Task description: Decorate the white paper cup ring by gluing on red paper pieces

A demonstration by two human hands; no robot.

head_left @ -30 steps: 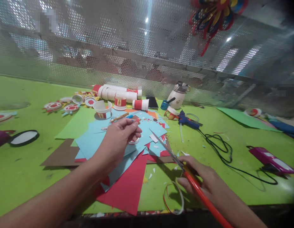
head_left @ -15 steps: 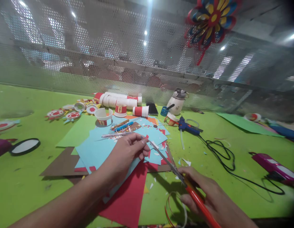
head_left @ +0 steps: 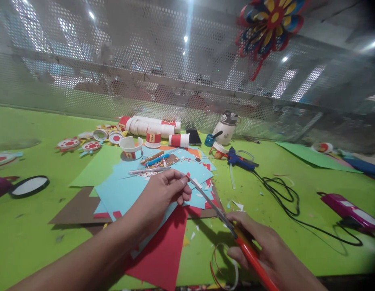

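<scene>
My left hand point(head_left: 166, 190) is closed in a pinch on a small red piece of paper point(head_left: 187, 175) above the stacked sheets. In my right hand point(head_left: 260, 242) is a pair of scissors point(head_left: 250, 258) with red handles. Their blades point up and left, with the tips at the red piece by my left fingertips. Below the hands lie light blue paper point(head_left: 114, 190), a red sheet point(head_left: 163, 254) and a brown sheet point(head_left: 72, 210). A cut paper strip point(head_left: 235, 275) curls beneath the scissors.
Pens point(head_left: 157, 160) and paper scraps lie behind my left hand. Paper cups point(head_left: 153, 140) and a white bottle point(head_left: 226, 128) stand at the back. A blue glue gun point(head_left: 240, 161) with a black cord point(head_left: 284, 202) and a purple device point(head_left: 347, 210) lie to the right. Paper turtles point(head_left: 68, 143) rest left.
Almost nothing differs. The view has shifted slightly, while both hands, the scissors and the red piece keep nearly the same positions.
</scene>
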